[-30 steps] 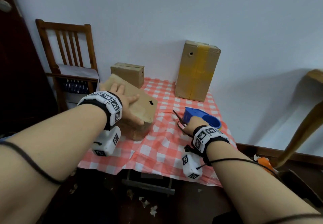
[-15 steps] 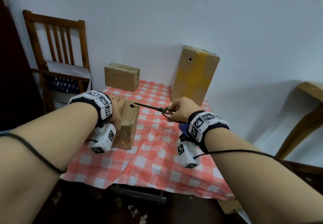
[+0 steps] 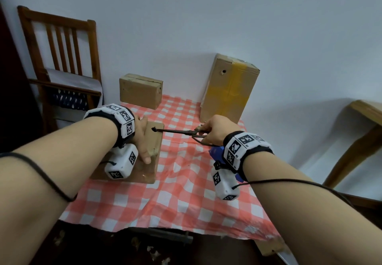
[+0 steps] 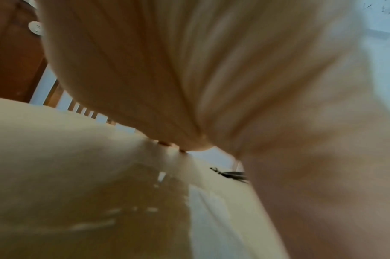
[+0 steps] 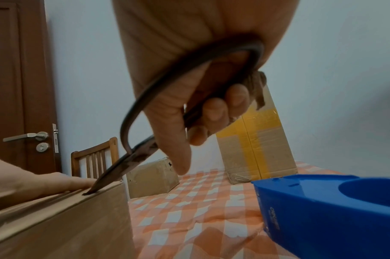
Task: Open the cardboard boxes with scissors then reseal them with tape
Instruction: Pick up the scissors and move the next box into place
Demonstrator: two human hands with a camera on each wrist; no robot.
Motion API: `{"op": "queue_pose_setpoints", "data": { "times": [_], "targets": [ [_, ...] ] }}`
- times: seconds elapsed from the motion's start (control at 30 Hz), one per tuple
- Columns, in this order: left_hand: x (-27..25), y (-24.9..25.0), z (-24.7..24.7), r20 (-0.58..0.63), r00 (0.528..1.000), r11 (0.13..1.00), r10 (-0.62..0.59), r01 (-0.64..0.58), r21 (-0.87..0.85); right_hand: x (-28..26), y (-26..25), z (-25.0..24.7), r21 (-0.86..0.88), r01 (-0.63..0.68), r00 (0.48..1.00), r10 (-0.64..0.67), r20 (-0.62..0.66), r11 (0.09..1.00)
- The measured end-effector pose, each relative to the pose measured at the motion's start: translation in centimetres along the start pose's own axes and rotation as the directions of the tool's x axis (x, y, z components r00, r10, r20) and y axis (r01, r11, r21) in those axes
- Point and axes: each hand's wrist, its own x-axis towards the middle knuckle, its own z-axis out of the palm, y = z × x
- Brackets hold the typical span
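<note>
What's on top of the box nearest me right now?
The left hand rests on top of the nearest box, and the scissors tip touches its top near a small hole. The hand and wrist cover the rest of the top.

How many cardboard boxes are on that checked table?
3. The near box lies under the left hand, the small box sits at the back left, and the tall box stands against the wall.
</note>
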Motion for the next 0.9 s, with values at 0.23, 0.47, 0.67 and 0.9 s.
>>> {"op": "queue_pose_setpoints", "data": {
  "times": [0.23,0.47,0.67,0.9],
  "targets": [
    [-0.8,-0.5,2.1,-0.083,0.996,0.999,0.022,-0.024,-0.027,-0.4,-1.3,-0.7,-0.134,-0.002,1.000,0.003,0.010,0.991],
    [-2.0,0.6,2.9,-0.197,0.980,0.993,0.002,0.022,0.115,-2.0,-3.1,-2.6,-0.288,0.033,0.999,-0.039,-0.018,0.957],
    [-4.1,2.5,3.3,-0.390,0.920,0.976,0.035,0.052,0.211,-4.7,-5.5,-5.3,-0.554,0.130,0.973,-0.215,-0.090,0.822],
    [-6.2,2.4,2.7,-0.366,0.929,0.976,0.049,0.033,0.214,-7.1,-10.3,-6.1,-0.765,0.191,0.918,-0.388,-0.082,0.614]
  ]
}}
